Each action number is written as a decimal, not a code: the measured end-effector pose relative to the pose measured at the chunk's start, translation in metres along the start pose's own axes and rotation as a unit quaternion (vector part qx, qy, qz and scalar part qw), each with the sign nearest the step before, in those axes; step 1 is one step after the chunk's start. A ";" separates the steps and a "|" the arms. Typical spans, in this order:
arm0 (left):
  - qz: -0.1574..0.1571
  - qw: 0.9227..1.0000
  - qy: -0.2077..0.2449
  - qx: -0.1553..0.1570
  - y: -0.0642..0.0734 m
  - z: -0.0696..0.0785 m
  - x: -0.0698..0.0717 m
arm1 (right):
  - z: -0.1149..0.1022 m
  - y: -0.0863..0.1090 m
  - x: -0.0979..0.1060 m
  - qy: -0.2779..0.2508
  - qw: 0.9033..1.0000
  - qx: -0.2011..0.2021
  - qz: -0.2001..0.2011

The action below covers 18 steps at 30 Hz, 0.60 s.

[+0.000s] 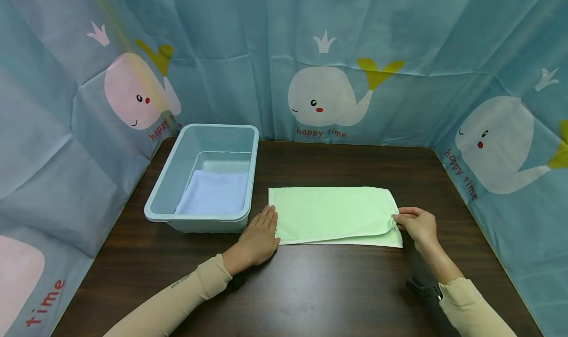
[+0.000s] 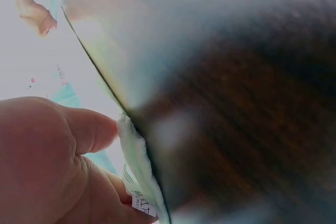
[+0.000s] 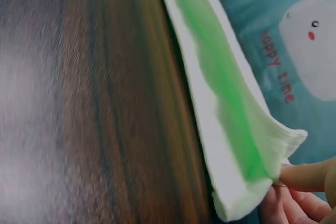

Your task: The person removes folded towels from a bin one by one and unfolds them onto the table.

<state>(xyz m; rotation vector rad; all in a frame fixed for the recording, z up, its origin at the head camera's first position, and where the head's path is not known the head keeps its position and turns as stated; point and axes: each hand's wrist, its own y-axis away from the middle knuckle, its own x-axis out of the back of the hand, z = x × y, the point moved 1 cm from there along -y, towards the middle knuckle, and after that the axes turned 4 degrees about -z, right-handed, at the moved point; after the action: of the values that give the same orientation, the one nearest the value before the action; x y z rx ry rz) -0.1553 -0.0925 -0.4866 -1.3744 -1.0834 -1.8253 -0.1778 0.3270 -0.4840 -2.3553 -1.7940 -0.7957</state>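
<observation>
A light green towel (image 1: 333, 211) lies folded over on the dark table, its upper layer not quite meeting the lower one along the near right edge. My left hand (image 1: 259, 236) rests with fairly straight fingers at the towel's left edge; a small white label (image 2: 142, 203) shows there in the left wrist view. With thumb and fingers, my right hand (image 1: 416, 224) pinches the upper layer's edge on the right side. In the right wrist view the towel (image 3: 231, 103) gapes between its layers beside the pinching fingers (image 3: 304, 177).
Left of the towel stands a blue-grey plastic basin (image 1: 155, 206) holding a folded pale blue cloth (image 1: 215, 193). A blue curtain (image 1: 248, 41) with whale prints surrounds the table (image 1: 319, 287) at the back and sides. A dark strap (image 1: 421, 287) is at my right wrist.
</observation>
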 end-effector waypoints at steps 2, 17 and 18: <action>0.003 1.000 -0.002 -0.001 0.001 0.000 0.001 | 0.002 -0.001 0.001 0.027 1.000 0.005 -0.005; 0.001 1.000 -0.009 0.002 0.002 0.002 0.001 | 0.005 -0.002 0.000 0.104 0.994 0.027 -0.006; 0.001 1.000 -0.009 0.002 0.002 0.002 0.001 | 0.005 -0.003 0.000 0.103 0.994 0.027 -0.007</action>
<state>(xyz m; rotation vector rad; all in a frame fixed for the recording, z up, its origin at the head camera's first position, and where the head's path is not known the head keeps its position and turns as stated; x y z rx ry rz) -0.1533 -0.0918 -0.4844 -1.3911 -1.0937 -1.8120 -0.1783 0.3296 -0.4889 -2.1426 -1.7273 -0.9408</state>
